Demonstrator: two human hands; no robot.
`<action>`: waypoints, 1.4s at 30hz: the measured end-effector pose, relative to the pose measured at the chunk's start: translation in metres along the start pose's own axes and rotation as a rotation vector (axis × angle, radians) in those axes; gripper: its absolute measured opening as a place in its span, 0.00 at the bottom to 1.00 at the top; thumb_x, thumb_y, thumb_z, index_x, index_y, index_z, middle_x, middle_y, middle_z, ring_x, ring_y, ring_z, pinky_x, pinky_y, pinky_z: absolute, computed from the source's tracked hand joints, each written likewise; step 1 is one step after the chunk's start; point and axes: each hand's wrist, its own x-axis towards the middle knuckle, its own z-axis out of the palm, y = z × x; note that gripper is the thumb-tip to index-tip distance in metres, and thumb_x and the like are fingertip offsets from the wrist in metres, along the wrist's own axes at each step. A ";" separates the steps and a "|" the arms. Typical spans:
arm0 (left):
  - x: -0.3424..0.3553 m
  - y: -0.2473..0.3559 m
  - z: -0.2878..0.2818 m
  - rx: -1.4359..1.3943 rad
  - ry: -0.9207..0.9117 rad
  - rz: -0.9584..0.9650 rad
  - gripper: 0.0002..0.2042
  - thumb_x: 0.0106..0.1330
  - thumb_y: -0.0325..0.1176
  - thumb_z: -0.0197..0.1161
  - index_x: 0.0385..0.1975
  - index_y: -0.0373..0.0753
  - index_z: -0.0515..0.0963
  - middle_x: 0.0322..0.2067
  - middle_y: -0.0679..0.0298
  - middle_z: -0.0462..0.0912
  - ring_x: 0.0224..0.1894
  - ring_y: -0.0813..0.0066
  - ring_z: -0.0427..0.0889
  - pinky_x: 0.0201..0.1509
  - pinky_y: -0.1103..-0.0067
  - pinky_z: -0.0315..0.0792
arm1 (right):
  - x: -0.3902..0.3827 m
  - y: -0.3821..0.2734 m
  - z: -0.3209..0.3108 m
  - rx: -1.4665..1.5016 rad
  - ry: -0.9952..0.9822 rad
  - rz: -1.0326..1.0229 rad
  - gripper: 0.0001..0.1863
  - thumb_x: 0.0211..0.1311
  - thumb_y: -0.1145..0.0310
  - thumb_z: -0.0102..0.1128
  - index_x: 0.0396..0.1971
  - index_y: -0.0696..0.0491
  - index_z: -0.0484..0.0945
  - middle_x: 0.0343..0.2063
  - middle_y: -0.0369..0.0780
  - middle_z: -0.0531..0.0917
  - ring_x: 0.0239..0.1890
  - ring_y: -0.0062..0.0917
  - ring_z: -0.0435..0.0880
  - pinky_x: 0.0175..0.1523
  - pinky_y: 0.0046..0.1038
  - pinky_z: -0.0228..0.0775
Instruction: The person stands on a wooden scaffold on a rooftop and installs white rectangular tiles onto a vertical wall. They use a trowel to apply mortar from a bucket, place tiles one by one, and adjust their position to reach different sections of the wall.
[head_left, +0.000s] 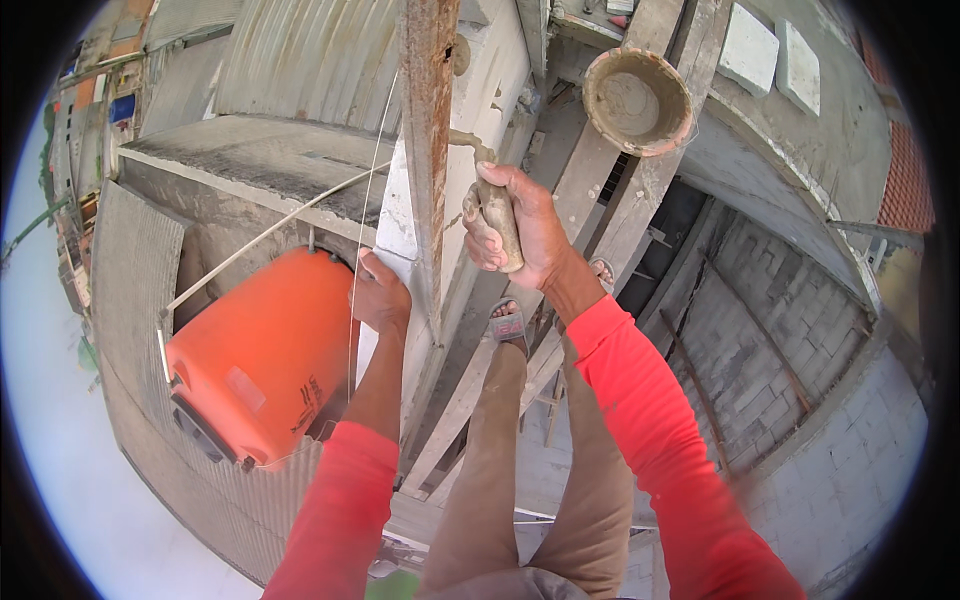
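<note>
My right hand (pixel 525 225) is wrapped around the cement-coated handle of a tool (pixel 497 215), likely a trowel, whose narrow end reaches up to the pale wall column beside a rough upright timber (pixel 425 60). My left hand (pixel 382 295) grips the edge of a white block or panel (pixel 394 180) left of that timber, close to a thin taut string (pixel 351 350). Above and right of my right hand, a round bucket (pixel 637 100) with wet grey mortar inside rests on wooden planks (pixel 655 25).
My sandaled feet stand on narrow planks high up, with a drop to a block-walled space (pixel 760 330) at right. An orange water tank (pixel 260 350) and thin pipe (pixel 250 225) lie left, among corrugated roofing (pixel 250 70). White slabs (pixel 750 50) sit on the upper right ledge.
</note>
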 end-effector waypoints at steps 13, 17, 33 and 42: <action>-0.001 0.008 -0.012 -0.007 0.001 -0.008 0.36 0.78 0.64 0.40 0.40 0.37 0.89 0.34 0.43 0.89 0.39 0.36 0.87 0.45 0.49 0.76 | -0.043 0.038 -0.028 -0.184 0.108 0.234 0.26 0.72 0.46 0.60 0.25 0.55 0.78 0.09 0.35 0.72 0.08 0.22 0.68 0.15 0.26 0.58; -0.001 0.009 -0.011 -0.054 -0.008 -0.006 0.37 0.78 0.64 0.41 0.43 0.36 0.89 0.37 0.42 0.89 0.42 0.36 0.86 0.48 0.50 0.76 | -0.074 0.014 -0.038 -0.622 0.342 0.072 0.25 0.70 0.48 0.66 0.29 0.57 0.80 0.13 0.37 0.77 0.11 0.20 0.73 0.19 0.24 0.63; 0.016 -0.057 0.024 0.022 0.149 0.474 0.13 0.74 0.38 0.59 0.43 0.32 0.81 0.39 0.50 0.86 0.41 0.46 0.82 0.45 0.57 0.73 | 0.009 -0.223 -0.318 -2.280 1.082 0.095 0.23 0.59 0.53 0.69 0.42 0.60 0.87 0.41 0.55 0.90 0.47 0.50 0.91 0.51 0.48 0.82; 0.008 -0.030 0.013 0.047 0.054 0.245 0.17 0.75 0.43 0.58 0.42 0.33 0.83 0.36 0.49 0.86 0.39 0.39 0.83 0.43 0.50 0.73 | -0.086 -0.210 -0.304 -1.538 0.870 0.051 0.22 0.59 0.54 0.76 0.34 0.62 0.86 0.18 0.39 0.78 0.19 0.28 0.78 0.25 0.38 0.69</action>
